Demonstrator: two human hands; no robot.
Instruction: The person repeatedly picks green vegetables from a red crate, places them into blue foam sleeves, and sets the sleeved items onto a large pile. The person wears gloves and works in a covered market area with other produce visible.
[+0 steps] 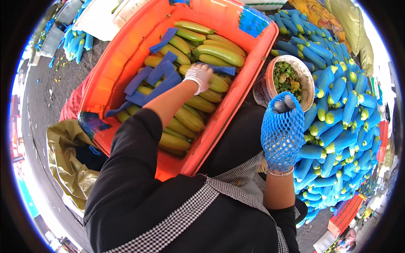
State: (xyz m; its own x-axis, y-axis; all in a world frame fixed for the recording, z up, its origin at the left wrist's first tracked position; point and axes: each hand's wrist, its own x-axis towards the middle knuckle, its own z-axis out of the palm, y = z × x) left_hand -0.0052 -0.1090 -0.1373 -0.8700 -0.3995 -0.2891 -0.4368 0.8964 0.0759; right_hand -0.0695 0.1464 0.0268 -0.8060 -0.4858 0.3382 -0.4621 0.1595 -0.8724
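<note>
Inside a large red plastic tub (pixel 221 117), my left hand (pixel 199 77), in a white glove with bare fingers, rests over long green vegetables (pixel 190 118). Its fingertips touch or lie close to a flat blue foam net sleeve (pixel 224 69); whether they grip it is hidden. More flat blue foam net sleeves (pixel 161 87) lie on the vegetables to the left. My right hand (pixel 281 132), beside the tub, is inside a stretched blue foam net (pixel 281 145). Grey gloved fingertips, bunched near one another, show at its opening; the palm is covered.
A bucket (pixel 308 82) holding leafy scraps stands behind my right hand. On the right is a large heap of green vegetables in blue foam nets (pixel 340 139). An open yellowish woven sack (pixel 60 158) stands left of the tub. Blue tape (pixel 253 21) covers parts of the tub's rim.
</note>
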